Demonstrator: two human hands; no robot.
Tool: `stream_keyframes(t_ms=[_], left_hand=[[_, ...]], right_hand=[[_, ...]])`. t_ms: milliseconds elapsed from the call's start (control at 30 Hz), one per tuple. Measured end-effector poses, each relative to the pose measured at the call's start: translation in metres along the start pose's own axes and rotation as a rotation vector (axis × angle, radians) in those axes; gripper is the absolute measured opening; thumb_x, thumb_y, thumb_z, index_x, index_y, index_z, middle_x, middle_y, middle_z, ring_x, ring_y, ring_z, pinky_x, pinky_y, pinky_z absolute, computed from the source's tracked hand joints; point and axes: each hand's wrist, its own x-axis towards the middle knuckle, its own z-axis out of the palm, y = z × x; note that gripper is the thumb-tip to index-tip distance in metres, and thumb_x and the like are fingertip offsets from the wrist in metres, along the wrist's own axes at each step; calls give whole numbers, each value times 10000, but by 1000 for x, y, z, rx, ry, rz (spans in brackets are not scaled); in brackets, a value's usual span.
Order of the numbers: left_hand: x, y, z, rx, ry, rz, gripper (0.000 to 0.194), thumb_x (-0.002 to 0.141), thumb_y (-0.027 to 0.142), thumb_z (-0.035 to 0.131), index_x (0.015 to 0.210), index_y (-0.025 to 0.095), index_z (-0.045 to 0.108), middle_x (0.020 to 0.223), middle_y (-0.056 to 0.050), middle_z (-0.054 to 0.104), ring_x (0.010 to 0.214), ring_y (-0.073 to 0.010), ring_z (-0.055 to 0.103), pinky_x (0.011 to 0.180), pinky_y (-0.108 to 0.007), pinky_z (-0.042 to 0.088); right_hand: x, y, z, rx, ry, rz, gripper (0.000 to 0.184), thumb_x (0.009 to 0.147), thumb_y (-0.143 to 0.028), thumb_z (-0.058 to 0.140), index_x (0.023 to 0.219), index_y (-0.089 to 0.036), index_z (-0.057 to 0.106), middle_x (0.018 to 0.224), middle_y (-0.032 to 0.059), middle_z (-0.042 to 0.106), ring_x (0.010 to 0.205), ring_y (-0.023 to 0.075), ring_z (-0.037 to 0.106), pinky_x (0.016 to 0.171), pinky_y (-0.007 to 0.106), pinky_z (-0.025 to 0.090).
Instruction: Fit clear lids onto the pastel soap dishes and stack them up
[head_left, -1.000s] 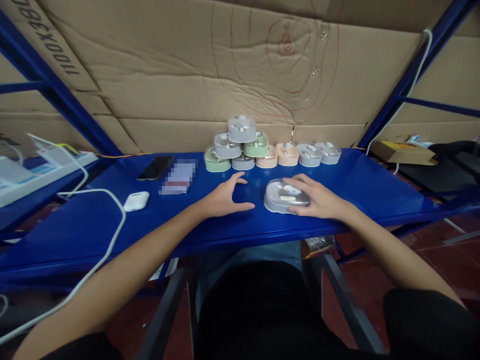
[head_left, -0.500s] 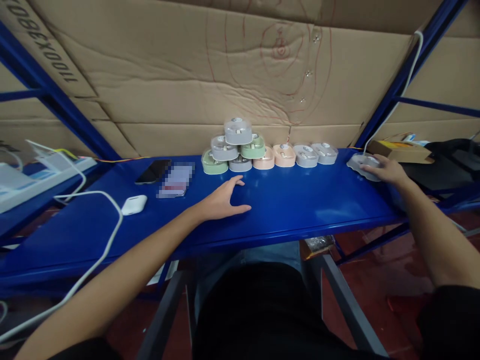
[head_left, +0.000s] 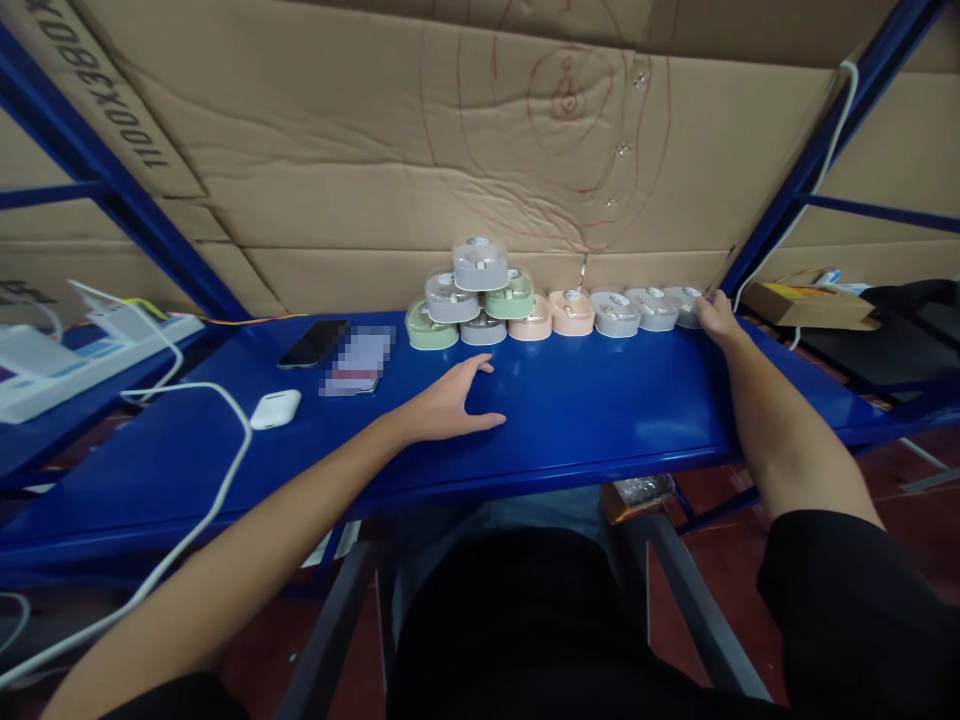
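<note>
The right hand (head_left: pixel 718 318) is partly closed around the right end of the rightmost gray case (head_left: pixel 684 309), gripping it where it sits at the far right of a row along the back of the desk (head_left: pixel 600 395). Two more gray cases, the middle one (head_left: pixel 652 309) and the left one (head_left: pixel 616 314), stand just beside it, then a peach case (head_left: pixel 572 313). The left hand (head_left: pixel 455 402) is empty and open, thumb spread well away from the fingers; whether it touches the desk is hard to tell. It is nearest the clear-lidded case stack (head_left: pixel 481 268), with a white earbud case (head_left: pixel 276 410) farther left.
</note>
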Motion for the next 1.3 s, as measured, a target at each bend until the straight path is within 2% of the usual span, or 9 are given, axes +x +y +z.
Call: stream_keyframes(t_ms=[167, 300, 400, 533, 667, 833, 1000, 1133, 1300], left_hand=[[0, -2, 0, -3, -7, 3, 1107, 874, 689, 818, 1752, 213, 341, 1732, -228, 527, 1635, -454, 485, 1313, -606, 435], [0, -2, 1, 5, -2, 12, 1090, 882, 678, 818, 1747, 216, 343, 1733, -225, 527, 1637, -447, 487, 1320, -597, 430], [0, -1, 0, 15, -2, 8, 1090, 878, 686, 819, 1743, 218, 350, 1737, -221, 525, 1638, -447, 488, 1317, -589, 439], [-1, 3, -1, 21, -15, -8, 1100, 883, 694, 805, 1748, 201, 337, 1753, -225, 505, 1650, -442, 473, 1327, -581, 434], [0, 3, -1, 25, -18, -4, 1128, 872, 692, 798, 1752, 166, 326, 1751, -249, 498, 1649, -444, 472, 1339, -580, 415], [1, 0, 1, 17, 4, 23, 1099, 863, 688, 820, 1737, 204, 364, 1733, -239, 525, 1623, -450, 507, 1321, -599, 428], [0, 1, 1, 10, -5, 7, 1119, 863, 696, 830, 1751, 210, 353, 1746, -238, 509, 1642, -446, 484, 1332, -589, 418], [0, -1, 3, -41, 17, 44, 1212, 803, 690, 911, 1767, 257, 318, 1720, -218, 543, 1624, -456, 506, 1312, -614, 434], [1, 2, 3, -114, 19, 142, 1368, 635, 637, 1030, 1748, 239, 340, 1754, -239, 505, 1631, -485, 491, 1338, -645, 401]], right_hand=[[-10, -21, -17, 27, 138, 60, 683, 1165, -330, 383, 1677, 122, 380, 1641, 438, 476, 1559, 304, 507, 1188, 360, 387], [-35, -78, -22, 62, 252, -365, 630, 1118, -389, 488, 1610, 3, 527, 1680, 331, 496, 1611, 323, 449, 1336, 402, 309], [-70, -135, -6, 70, 57, -737, 729, 1075, -540, 532, 1617, -54, 551, 1752, 275, 474, 1642, 397, 430, 1375, 539, 321], [-111, -184, 23, 16, -223, -831, 867, 1044, -655, 525, 1662, -48, 497, 1820, 270, 401, 1695, 480, 360, 1390, 643, 302], [-134, -183, 23, -17, -263, -825, 918, 1016, -699, 551, 1663, -53, 487, 1816, 269, 410, 1696, 515, 343, 1385, 688, 290], [-164, -156, -14, 121, -167, -844, 673, 1022, -711, 555, 1391, -170, 707, 1460, 236, 708, 1408, 505, 630, 1227, 721, 487], [-192, -150, -30, 89, -191, -636, 863, 916, -796, 675, 1446, -115, 664, 1450, 316, 662, 1298, 582, 670, 1035, 790, 590], [-202, -162, -35, 239, -439, -965, 796, 921, -677, 750, 1554, -217, 603, 1593, 218, 628, 1425, 491, 652, 1160, 711, 581], [-215, -191, -35, 437, -585, -1269, 1089, 860, -789, 831, 1733, -270, 440, 1776, 169, 488, 1640, 430, 478, 1357, 643, 426]])
